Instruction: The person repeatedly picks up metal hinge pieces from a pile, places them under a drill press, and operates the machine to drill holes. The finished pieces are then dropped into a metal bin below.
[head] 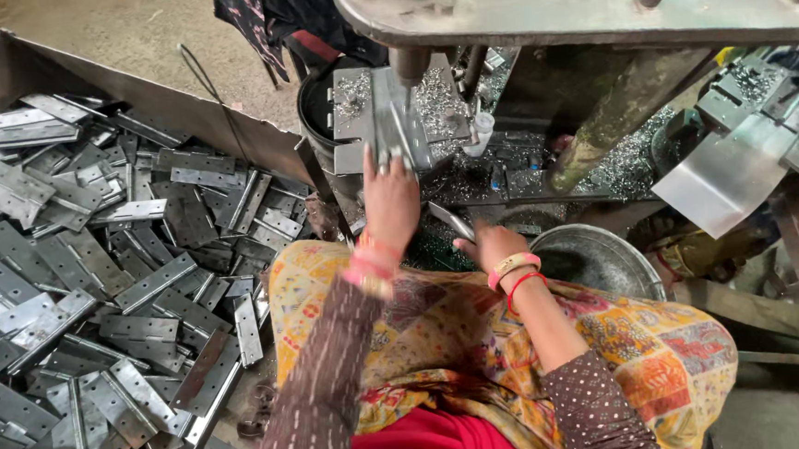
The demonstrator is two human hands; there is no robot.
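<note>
Left hand (pixel 390 197): raised to the drill press, fingers closed around a grey metal hinge (pixel 392 132) that stands upright on the press table (pixel 349 117), directly under the drill spindle (pixel 408 65). The fingertips are hidden behind the hinge, so how tightly they clamp cannot be judged.

Right hand (pixel 493 244): lower, just beside a round steel bowl (pixel 596 259), closed on a second hinge piece (pixel 455 221), of which only a narrow sliver shows; the fingers are curled under and mostly out of sight.

Wooden bin (pixel 2 68), left: heaped with flat grey hinges (pixel 97 271), folded and unfolded; the bin's left and lower edges are cut off by the frame.

Metal shavings (pixel 622 165): scattered over the press table and the floor around the column.

Upper edge: the machine arm (pixel 543 3) blocks the view of the spindle head. A dark patterned cloth (pixel 253 16) hangs at top centre, its wearer not visible.

Right side: a bent steel sheet (pixel 725 177) and small fixtures, too cluttered to identify.
</note>
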